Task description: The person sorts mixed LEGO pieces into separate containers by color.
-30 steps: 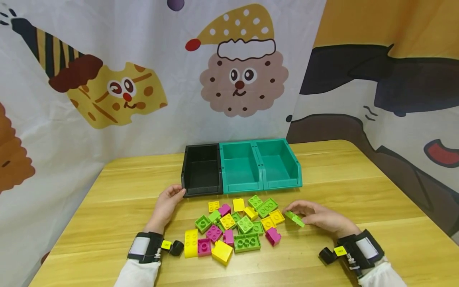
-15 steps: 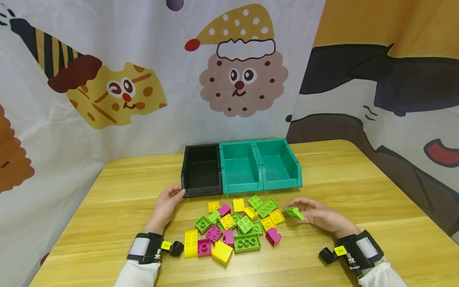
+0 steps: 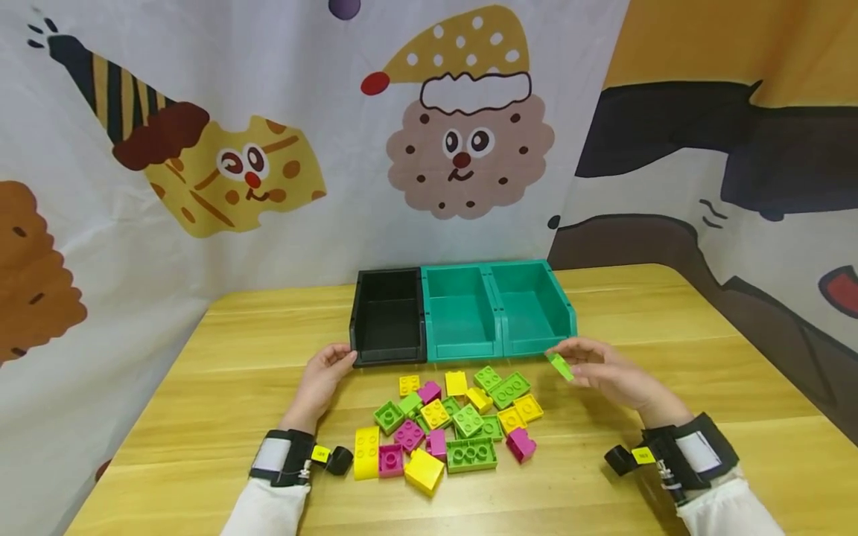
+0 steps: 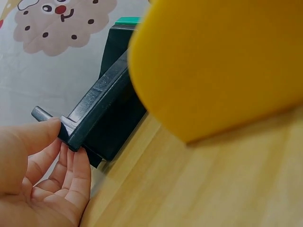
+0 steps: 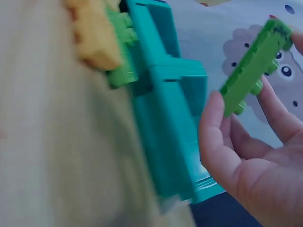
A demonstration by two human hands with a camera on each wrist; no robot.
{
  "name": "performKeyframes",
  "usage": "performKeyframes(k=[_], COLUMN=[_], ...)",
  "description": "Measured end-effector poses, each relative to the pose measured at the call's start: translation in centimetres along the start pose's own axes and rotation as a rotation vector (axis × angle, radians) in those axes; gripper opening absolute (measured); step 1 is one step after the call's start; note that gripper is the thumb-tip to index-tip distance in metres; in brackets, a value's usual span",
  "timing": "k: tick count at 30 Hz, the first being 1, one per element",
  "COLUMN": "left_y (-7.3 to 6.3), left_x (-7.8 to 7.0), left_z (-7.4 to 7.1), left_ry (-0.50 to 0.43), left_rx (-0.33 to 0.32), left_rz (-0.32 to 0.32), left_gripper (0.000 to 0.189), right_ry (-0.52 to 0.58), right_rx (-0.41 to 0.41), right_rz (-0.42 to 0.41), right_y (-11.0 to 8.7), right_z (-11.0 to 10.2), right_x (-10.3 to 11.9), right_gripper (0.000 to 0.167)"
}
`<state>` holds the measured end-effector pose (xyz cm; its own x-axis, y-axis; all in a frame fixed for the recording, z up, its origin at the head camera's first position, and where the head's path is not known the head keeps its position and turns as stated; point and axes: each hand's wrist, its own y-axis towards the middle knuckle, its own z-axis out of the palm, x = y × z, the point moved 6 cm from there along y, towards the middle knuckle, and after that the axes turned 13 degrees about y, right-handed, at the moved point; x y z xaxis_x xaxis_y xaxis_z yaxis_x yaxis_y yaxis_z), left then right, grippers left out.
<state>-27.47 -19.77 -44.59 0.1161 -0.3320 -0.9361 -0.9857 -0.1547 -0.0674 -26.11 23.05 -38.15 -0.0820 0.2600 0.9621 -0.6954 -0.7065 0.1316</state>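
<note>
My left hand (image 3: 323, 383) grips the front left corner of the black bin (image 3: 389, 316); in the left wrist view the thumb lies on top of its rim (image 4: 94, 101) with fingers beneath. With the right hand (image 3: 603, 368) I hold a light green building block (image 3: 560, 366) just in front of the right teal bin (image 3: 532, 309). The right wrist view shows this long studded block (image 5: 253, 68) pinched between thumb and fingers, above the table. Left of that hand lies a loose spread of yellow, magenta and green blocks (image 3: 468, 420).
A middle teal bin (image 3: 462, 350) joins the black and right teal bins in a row at the table's back. Behind them hangs a printed cloth (image 3: 348, 238). A large yellow block (image 4: 218, 66) blocks much of the left wrist view. The wooden table (image 3: 255, 335) extends to both sides.
My right hand has raised the green block and carried it away from the pile toward the right teal bin, turning it on the way. The left hand keeps its grip on the black bin.
</note>
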Motion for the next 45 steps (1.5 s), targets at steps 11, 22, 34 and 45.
performKeyframes(k=[11,22,34,45], left_y=[-0.2,-0.2,-0.3,-0.4], left_x=[-0.5,-0.1,-0.4,-0.3], left_z=[-0.4,-0.1,0.0,0.0], left_ry=[-0.018,-0.018,-0.017,-0.001], left_rx=[-0.005,0.005,-0.007,-0.01], left_rz=[0.013,0.002,0.014,0.002], left_gripper=[0.028,0.03,0.027,0.029], right_ry=[-0.217,-0.414,-0.842,-1.161], right_rx=[-0.525,-0.667,-0.754,-0.642], right_rz=[-0.059,0.064,0.099,0.173], right_y=[4.0,7.6,9.2,9.8], right_z=[-1.7,-2.8,-3.0,-2.7], right_x=[4.8,3.7,1.6,-0.2], right_gripper=[0.031,0.064,0.052,0.044])
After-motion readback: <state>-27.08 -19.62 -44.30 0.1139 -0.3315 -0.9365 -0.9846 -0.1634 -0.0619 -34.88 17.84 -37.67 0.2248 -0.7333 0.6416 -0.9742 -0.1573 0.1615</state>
